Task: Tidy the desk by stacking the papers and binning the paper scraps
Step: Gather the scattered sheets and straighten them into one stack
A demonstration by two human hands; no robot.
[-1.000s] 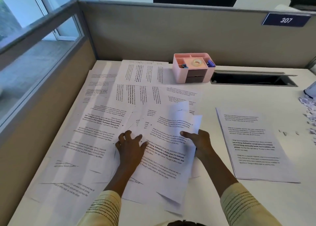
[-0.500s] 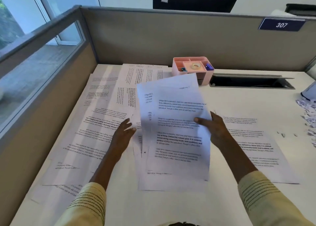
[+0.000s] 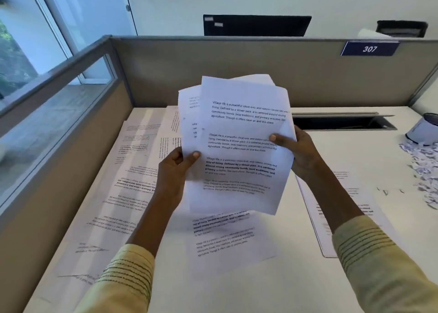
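Note:
A loose sheaf of printed papers [image 3: 239,123] is held upright in the air above the desk. My left hand [image 3: 176,168] grips its lower left edge, thumb on the front. My right hand [image 3: 299,153] grips its right edge. More printed sheets [image 3: 132,182] lie spread over the left side of the desk. One sheet [image 3: 227,236] lies flat below the held sheaf. Another sheet [image 3: 350,201] lies to the right, partly under my right arm. A heap of white paper scraps [image 3: 424,168] covers the far right of the desk.
A white cylindrical container [image 3: 424,130] stands at the right edge by the scraps. A dark cable slot [image 3: 341,123] is cut into the desk at the back. Grey partition walls [image 3: 237,68] close the back and left sides. The held papers hide the pink organiser.
The sheaf has been lifted off the desk and raised upright. My left hand left the desk sheets and took hold of its left edge. The view has tilted upward.

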